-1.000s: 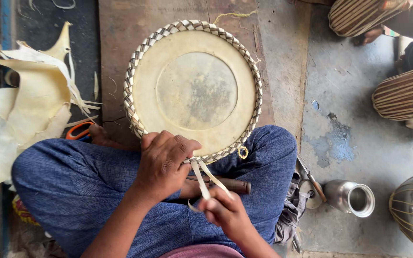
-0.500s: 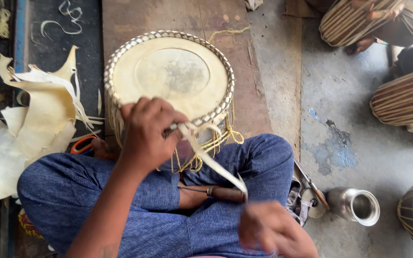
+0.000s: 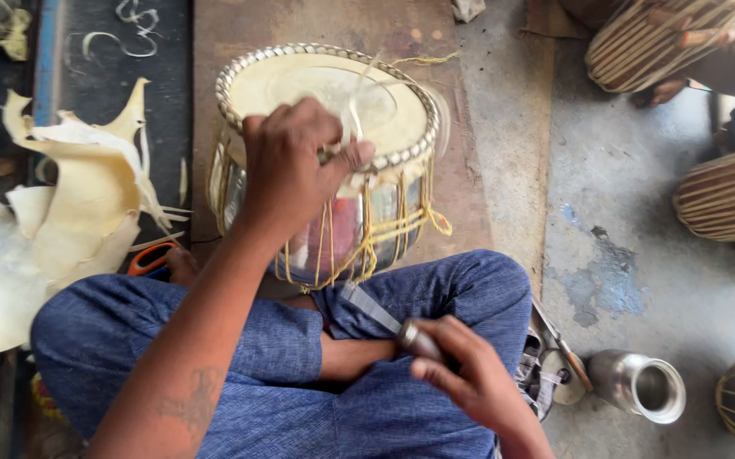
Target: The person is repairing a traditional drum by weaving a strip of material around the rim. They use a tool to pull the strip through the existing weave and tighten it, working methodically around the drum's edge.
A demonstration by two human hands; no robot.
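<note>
drums: 1 in lap (image 3: 325, 161), 2 striped at right (image 3: 729, 195) | metal cup: 1 (image 3: 639, 387) | scissors: 1 (image 3: 151, 257)

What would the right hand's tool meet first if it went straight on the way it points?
Probably the drum: the tool in the right hand points up-left at its laced metal side. Depth is unclear.

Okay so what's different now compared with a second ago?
The drum has tipped from head-up onto its side, showing its metal shell. The left hand moved from the near rim onto the top, gripping a thin strip there. The right hand dropped the strips and took a metal tool. Hide scraps and cup are unchanged.
</note>
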